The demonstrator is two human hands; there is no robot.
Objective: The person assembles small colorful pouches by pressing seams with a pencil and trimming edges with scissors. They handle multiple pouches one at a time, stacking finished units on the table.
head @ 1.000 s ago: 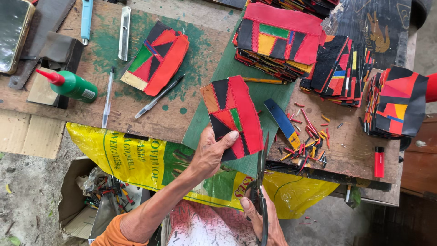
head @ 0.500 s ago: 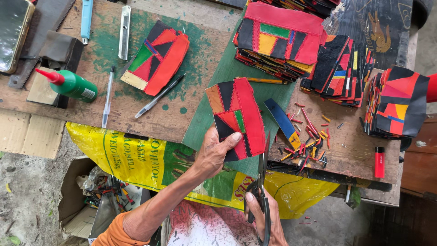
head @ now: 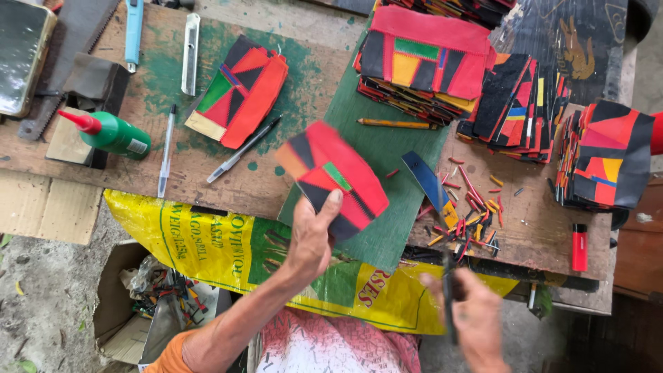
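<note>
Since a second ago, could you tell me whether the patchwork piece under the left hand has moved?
Yes. The patchwork piece has lifted in the left hand, swinging left off the green mat.

Soft, even daylight is seen throughout, with only faint shadows. The right hand (head: 468,319) and the patchwork piece (head: 334,178) held by the left hand (head: 312,238) are blurred, probably by motion.

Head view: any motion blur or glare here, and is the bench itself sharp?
Head view: the patchwork piece in the left hand is smeared by motion; the right hand and the dark tool it grips are blurred too. The wooden bench, green glue bottle and pens look sharp. Soft, even daylight; no glare seen.
</note>
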